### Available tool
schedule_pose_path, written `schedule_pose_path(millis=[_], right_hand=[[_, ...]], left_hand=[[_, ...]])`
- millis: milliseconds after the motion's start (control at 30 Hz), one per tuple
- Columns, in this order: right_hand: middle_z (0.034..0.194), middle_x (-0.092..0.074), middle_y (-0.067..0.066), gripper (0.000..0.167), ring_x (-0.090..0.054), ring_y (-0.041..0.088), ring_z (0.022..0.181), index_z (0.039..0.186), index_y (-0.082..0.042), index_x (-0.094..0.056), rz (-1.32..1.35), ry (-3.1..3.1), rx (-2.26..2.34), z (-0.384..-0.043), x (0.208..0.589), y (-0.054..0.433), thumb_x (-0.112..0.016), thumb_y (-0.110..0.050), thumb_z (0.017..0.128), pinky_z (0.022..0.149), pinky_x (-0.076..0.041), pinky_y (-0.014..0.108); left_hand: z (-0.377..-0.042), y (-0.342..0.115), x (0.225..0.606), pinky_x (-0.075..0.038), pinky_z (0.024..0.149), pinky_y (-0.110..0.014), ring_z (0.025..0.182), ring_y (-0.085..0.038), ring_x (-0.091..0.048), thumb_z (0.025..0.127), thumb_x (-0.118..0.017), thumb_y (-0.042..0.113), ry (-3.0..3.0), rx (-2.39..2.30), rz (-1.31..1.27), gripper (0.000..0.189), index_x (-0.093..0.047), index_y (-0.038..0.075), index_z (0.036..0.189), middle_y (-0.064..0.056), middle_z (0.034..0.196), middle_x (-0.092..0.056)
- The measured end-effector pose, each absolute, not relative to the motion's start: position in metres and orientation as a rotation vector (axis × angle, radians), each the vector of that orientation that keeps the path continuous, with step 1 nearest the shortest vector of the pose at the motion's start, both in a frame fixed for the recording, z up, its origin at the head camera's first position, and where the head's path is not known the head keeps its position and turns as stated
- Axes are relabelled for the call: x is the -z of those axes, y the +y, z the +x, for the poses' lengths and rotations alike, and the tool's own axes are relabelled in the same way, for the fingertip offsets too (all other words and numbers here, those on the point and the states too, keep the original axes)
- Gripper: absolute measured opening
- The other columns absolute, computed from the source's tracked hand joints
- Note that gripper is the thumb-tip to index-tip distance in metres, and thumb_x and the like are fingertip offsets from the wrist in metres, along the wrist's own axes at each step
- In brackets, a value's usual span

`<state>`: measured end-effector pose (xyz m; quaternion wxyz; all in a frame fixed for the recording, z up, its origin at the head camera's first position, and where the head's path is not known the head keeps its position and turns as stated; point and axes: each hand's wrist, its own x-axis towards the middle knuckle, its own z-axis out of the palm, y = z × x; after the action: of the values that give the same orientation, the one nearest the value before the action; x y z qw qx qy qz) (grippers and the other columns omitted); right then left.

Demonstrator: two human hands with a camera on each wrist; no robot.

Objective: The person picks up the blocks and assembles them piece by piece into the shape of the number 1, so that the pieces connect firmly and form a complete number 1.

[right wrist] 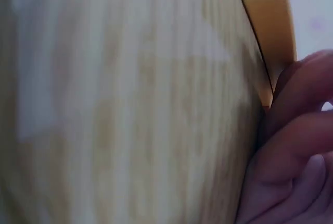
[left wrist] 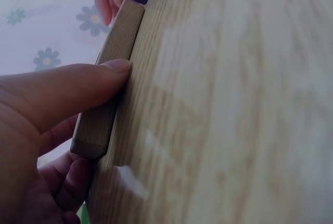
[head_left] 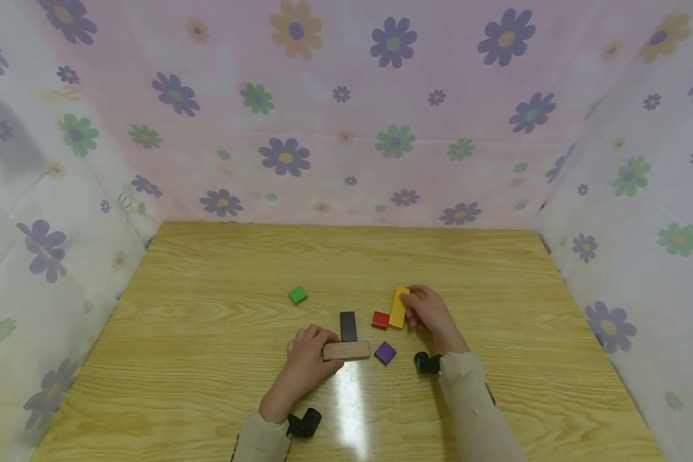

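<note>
My left hand (head_left: pixel 307 356) pinches a plain wooden block (head_left: pixel 348 350), thumb along its near side and fingers at the far side. In the left wrist view the thumb presses on the wooden block (left wrist: pixel 101 114). A black block (head_left: pixel 348 326) stretches away from the wooden block's far side. My right hand (head_left: pixel 432 314) holds a yellow block (head_left: pixel 398 309) at its right side, near the far end. Curled fingers sit against the yellow block (right wrist: pixel 270 26) in the right wrist view. A small red block (head_left: pixel 380 320) lies against the yellow one's left side.
A purple block (head_left: pixel 385 353) lies right of the wooden block, turned cornerwise. Farther back on the left sits a green block (head_left: pixel 298 295). The wood-grain table (head_left: pixel 219 269) is bordered by flowered cloth (head_left: pixel 346 115). Black wrist mounts (head_left: pixel 304 423) stick out beneath both sleeves.
</note>
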<state>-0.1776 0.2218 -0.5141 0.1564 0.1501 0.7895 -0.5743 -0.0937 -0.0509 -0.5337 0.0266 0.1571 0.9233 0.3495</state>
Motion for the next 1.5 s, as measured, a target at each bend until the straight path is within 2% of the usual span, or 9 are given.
schedule_pose_path(millis=[300, 433, 633, 800, 1100, 1500], right_hand=[[0.06, -0.056, 0.009, 0.057, -0.053, 0.02, 0.045, 0.124, -0.008, -0.037, 0.247, 2.52, 1.245, -0.178, 0.502, 0.214, -0.059, -0.042, 0.083, 0.047, -0.045, 0.031], [0.062, -0.056, 0.007, 0.066, -0.054, 0.021, 0.046, 0.128, -0.009, -0.033, 0.21, 2.605, 1.009, -0.177, 0.494, 0.206, -0.058, -0.048, 0.081, 0.047, -0.043, 0.031], [0.073, -0.054, 0.006, 0.081, -0.053, 0.018, 0.048, 0.14, -0.013, -0.022, 0.179, 2.66, 0.786, -0.177, 0.49, 0.197, -0.058, -0.052, 0.078, 0.047, -0.04, 0.03], [0.08, -0.053, 0.007, 0.087, -0.051, 0.019, 0.055, 0.141, -0.013, -0.019, 0.161, 2.672, 0.725, -0.177, 0.489, 0.193, -0.059, -0.055, 0.076, 0.049, -0.038, 0.03], [0.08, -0.053, 0.008, 0.073, -0.051, 0.021, 0.058, 0.135, -0.013, -0.025, 0.196, 2.668, 0.776, -0.177, 0.49, 0.194, -0.058, -0.04, 0.076, 0.049, -0.039, 0.03], [0.082, -0.053, 0.008, 0.063, -0.051, 0.02, 0.057, 0.13, -0.014, -0.03, 0.207, 2.626, 0.87, -0.178, 0.493, 0.198, -0.053, -0.04, 0.078, 0.048, -0.04, 0.029]], left_hand=[[-0.094, -0.049, 0.532, -0.022, 0.066, -0.035, 0.082, -0.016, -0.037, 0.073, -0.072, 0.034, 2.851, -1.084, 0.491, 0.029, -0.059, 0.023, 0.096, 0.005, 0.094, -0.047], [-0.094, -0.049, 0.532, -0.022, 0.066, -0.036, 0.082, -0.016, -0.038, 0.072, -0.073, 0.033, 2.858, -1.088, 0.494, 0.029, -0.06, 0.023, 0.096, 0.005, 0.094, -0.048], [-0.094, -0.049, 0.534, -0.022, 0.067, -0.035, 0.083, -0.015, -0.038, 0.072, -0.072, 0.035, 2.87, -1.075, 0.49, 0.029, -0.06, 0.025, 0.096, 0.007, 0.094, -0.047], [-0.094, -0.051, 0.534, -0.023, 0.068, -0.035, 0.084, -0.015, -0.039, 0.072, -0.072, 0.035, 2.878, -1.057, 0.48, 0.029, -0.059, 0.025, 0.096, 0.007, 0.095, -0.047], [-0.094, -0.052, 0.533, -0.022, 0.068, -0.035, 0.085, -0.015, -0.038, 0.073, -0.071, 0.036, 2.859, -1.07, 0.475, 0.029, -0.059, 0.026, 0.097, 0.007, 0.095, -0.046], [-0.093, -0.051, 0.532, -0.023, 0.068, -0.036, 0.084, -0.015, -0.038, 0.073, -0.072, 0.035, 2.851, -1.084, 0.476, 0.029, -0.059, 0.025, 0.097, 0.007, 0.095, -0.047]])
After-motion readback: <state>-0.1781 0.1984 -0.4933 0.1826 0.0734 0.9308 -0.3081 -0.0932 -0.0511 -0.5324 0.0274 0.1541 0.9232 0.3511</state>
